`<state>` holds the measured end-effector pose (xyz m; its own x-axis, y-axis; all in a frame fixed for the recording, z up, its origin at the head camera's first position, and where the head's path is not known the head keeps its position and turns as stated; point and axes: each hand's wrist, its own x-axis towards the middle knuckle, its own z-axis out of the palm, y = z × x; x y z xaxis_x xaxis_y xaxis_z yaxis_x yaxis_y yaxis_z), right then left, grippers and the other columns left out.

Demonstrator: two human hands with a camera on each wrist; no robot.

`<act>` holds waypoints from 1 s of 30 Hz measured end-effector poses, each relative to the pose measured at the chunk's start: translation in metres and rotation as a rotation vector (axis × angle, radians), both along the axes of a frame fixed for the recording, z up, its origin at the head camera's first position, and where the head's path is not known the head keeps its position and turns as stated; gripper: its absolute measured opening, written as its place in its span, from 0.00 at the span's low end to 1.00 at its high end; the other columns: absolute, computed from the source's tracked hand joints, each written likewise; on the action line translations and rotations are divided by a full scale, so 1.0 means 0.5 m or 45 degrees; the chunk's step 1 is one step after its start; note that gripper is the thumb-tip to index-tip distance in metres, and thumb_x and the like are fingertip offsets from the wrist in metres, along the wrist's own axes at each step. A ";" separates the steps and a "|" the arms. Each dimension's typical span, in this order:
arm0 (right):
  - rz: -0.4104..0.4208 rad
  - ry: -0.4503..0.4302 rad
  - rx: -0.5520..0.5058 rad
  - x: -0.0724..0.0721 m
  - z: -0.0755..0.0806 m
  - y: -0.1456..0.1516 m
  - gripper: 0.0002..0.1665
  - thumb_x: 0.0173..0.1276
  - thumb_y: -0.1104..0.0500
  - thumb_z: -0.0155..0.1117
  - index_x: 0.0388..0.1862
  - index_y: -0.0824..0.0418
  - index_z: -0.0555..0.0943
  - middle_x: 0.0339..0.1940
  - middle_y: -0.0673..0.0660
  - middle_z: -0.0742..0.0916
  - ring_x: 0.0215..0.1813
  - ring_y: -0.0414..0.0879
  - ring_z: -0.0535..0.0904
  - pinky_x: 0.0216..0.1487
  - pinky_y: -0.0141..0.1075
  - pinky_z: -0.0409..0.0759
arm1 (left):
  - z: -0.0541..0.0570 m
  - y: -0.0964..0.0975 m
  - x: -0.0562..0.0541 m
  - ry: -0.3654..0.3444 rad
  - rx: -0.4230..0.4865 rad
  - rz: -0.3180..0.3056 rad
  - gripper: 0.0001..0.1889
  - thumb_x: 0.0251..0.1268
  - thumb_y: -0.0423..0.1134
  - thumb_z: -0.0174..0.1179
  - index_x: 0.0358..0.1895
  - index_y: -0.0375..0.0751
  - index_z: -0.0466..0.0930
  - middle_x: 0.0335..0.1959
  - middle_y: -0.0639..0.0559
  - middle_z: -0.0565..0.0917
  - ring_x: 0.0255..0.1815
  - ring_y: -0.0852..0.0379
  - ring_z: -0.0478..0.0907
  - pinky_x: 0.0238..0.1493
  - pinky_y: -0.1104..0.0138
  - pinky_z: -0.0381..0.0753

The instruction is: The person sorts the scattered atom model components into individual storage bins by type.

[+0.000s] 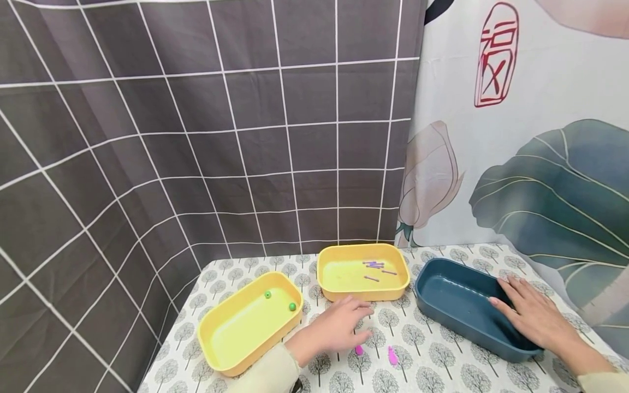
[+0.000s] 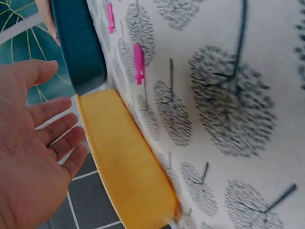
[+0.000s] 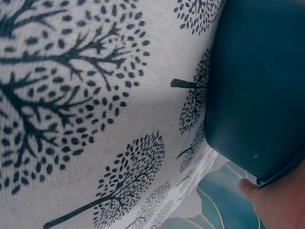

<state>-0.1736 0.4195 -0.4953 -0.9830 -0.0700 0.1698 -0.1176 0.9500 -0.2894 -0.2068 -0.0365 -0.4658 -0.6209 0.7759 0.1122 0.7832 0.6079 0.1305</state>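
My left hand (image 1: 339, 327) hovers over the table, fingers loosely spread and holding nothing, in front of the middle yellow bin (image 1: 344, 295). Close by it on the cloth lie two small pink pieces, one (image 1: 392, 355) in plain sight and another (image 1: 358, 350) partly hidden by the hand. From the left wrist, both pink pieces (image 2: 138, 63) look slim and elongated. My right hand (image 1: 533, 314) rests over the right rim of a dark blue bin (image 1: 457, 322), fingers extended and thumb over its inside. In the right wrist view the thumb (image 3: 248, 190) is right at the rim.
Several thin purple sticks (image 1: 373, 265) lie in the middle yellow bin. At the left, a second yellow bin (image 1: 226, 357) holds two small green beads (image 1: 292, 307). A tree-print cloth (image 1: 383, 379) covers the table; dark grid-patterned curtain (image 1: 255, 153) hangs behind.
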 end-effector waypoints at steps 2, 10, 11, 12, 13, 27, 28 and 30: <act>0.002 0.000 -0.007 0.000 -0.001 0.001 0.45 0.82 0.40 0.45 0.78 0.75 0.54 0.76 0.82 0.56 0.78 0.79 0.40 0.69 0.76 0.45 | -0.005 -0.006 0.000 -0.018 -0.020 -0.001 0.25 0.74 0.54 0.57 0.68 0.48 0.76 0.70 0.55 0.75 0.72 0.55 0.68 0.75 0.59 0.67; 0.002 -0.013 0.005 0.002 -0.009 0.006 0.45 0.82 0.39 0.44 0.78 0.75 0.56 0.76 0.81 0.57 0.78 0.78 0.42 0.67 0.76 0.49 | -0.024 -0.029 0.005 -0.160 -0.047 -0.001 0.23 0.70 0.49 0.61 0.66 0.51 0.78 0.66 0.59 0.78 0.69 0.60 0.70 0.73 0.63 0.68; 0.001 -0.016 0.011 0.002 -0.010 0.006 0.45 0.82 0.38 0.44 0.78 0.75 0.56 0.76 0.81 0.57 0.78 0.78 0.43 0.67 0.76 0.49 | -0.026 -0.031 0.005 -0.172 -0.050 -0.001 0.23 0.69 0.48 0.62 0.66 0.51 0.79 0.65 0.59 0.78 0.68 0.60 0.71 0.72 0.64 0.69; 0.000 -0.017 0.014 0.002 -0.010 0.007 0.45 0.82 0.38 0.44 0.78 0.75 0.56 0.76 0.81 0.57 0.78 0.78 0.43 0.66 0.76 0.49 | -0.029 -0.033 0.005 -0.181 -0.054 0.000 0.23 0.68 0.47 0.62 0.65 0.51 0.79 0.65 0.59 0.78 0.68 0.60 0.71 0.72 0.64 0.69; 0.000 -0.018 0.017 0.002 -0.010 0.007 0.46 0.82 0.38 0.44 0.77 0.75 0.56 0.76 0.81 0.57 0.78 0.78 0.43 0.66 0.76 0.50 | -0.032 -0.034 0.005 -0.189 -0.056 0.001 0.23 0.68 0.47 0.63 0.65 0.51 0.79 0.65 0.59 0.78 0.68 0.60 0.71 0.72 0.64 0.69; 0.020 -0.023 0.006 0.001 -0.009 0.005 0.45 0.82 0.39 0.45 0.79 0.73 0.53 0.77 0.81 0.55 0.79 0.76 0.37 0.69 0.76 0.46 | -0.059 -0.042 0.000 -0.201 -0.075 0.009 0.15 0.66 0.42 0.67 0.55 0.56 0.85 0.57 0.64 0.82 0.62 0.63 0.74 0.70 0.64 0.71; 0.019 -0.024 0.007 0.001 -0.009 0.005 0.45 0.82 0.39 0.45 0.79 0.74 0.53 0.77 0.81 0.56 0.79 0.76 0.38 0.69 0.76 0.46 | -0.062 -0.042 -0.001 -0.202 -0.067 0.012 0.15 0.65 0.43 0.67 0.55 0.56 0.85 0.56 0.64 0.82 0.61 0.64 0.74 0.68 0.65 0.73; 0.015 -0.026 0.013 0.000 -0.010 0.005 0.46 0.82 0.39 0.45 0.79 0.74 0.54 0.77 0.81 0.56 0.79 0.76 0.39 0.68 0.76 0.47 | -0.065 -0.041 -0.004 -0.205 -0.048 0.016 0.14 0.65 0.44 0.67 0.54 0.57 0.86 0.54 0.65 0.82 0.59 0.65 0.74 0.67 0.66 0.73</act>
<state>-0.1737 0.4222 -0.5002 -0.9854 -0.0830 0.1488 -0.1228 0.9514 -0.2825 -0.2086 -0.0571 -0.4983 -0.6378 0.7699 -0.0191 0.7465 0.6241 0.2307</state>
